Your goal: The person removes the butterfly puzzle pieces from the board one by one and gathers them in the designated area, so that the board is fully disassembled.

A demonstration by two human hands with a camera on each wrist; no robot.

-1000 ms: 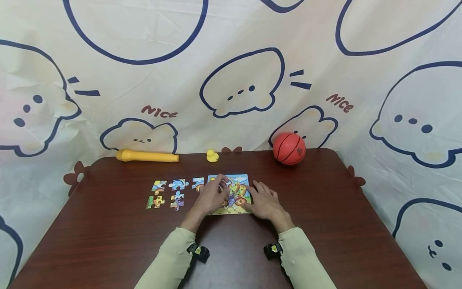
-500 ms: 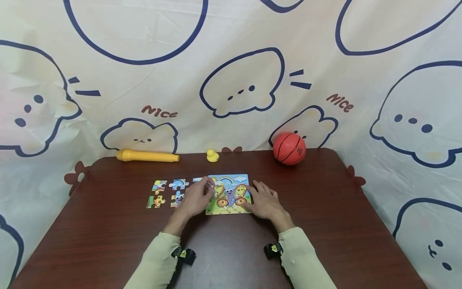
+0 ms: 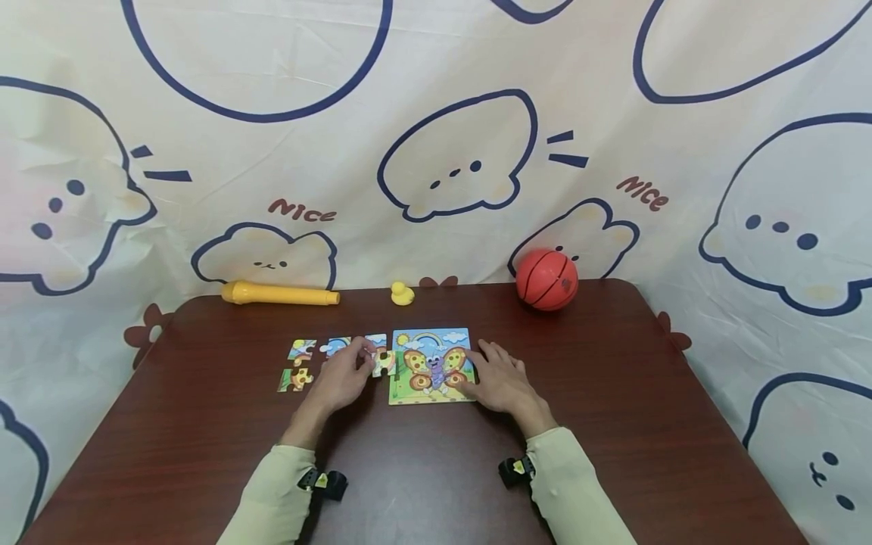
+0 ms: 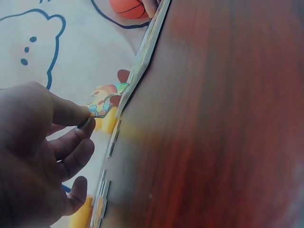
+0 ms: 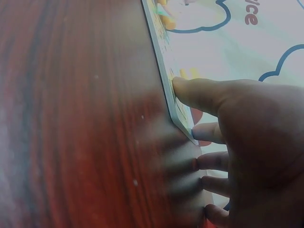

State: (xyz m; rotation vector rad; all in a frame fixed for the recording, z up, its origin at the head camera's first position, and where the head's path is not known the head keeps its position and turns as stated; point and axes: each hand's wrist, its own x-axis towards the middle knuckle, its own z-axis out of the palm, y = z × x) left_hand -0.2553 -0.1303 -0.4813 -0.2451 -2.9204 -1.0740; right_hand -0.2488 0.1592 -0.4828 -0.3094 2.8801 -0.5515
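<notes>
In the head view, my left hand (image 3: 344, 372) pinches a jigsaw piece (image 3: 385, 363) between thumb and index finger. The left wrist view shows this piece (image 4: 102, 97) raised and tilted at the fingertips, the other fingers loosely bent. It is beside the left edge of a bright butterfly puzzle board (image 3: 402, 398). My right hand (image 3: 502, 378) rests at the board's right side. The right wrist view shows its thumb (image 5: 197, 92) on top of the board and the index fingertip near the corner. Loose jigsaw pieces (image 3: 301, 350) lie left of the board, some partly hidden by my left hand.
A yellow microphone-shaped toy (image 3: 281, 294), a yellow rubber duck (image 3: 402, 294) and a red toy basketball (image 3: 547, 279) stand along the back of the dark wooden table (image 3: 436, 469). A printed cloth (image 3: 450, 250) hangs right behind the back edge.
My left hand has moved left from over the board towards the loose pieces, uncovering the butterfly picture. A pinched piece now shows at its fingertips. My right hand has stayed put.
</notes>
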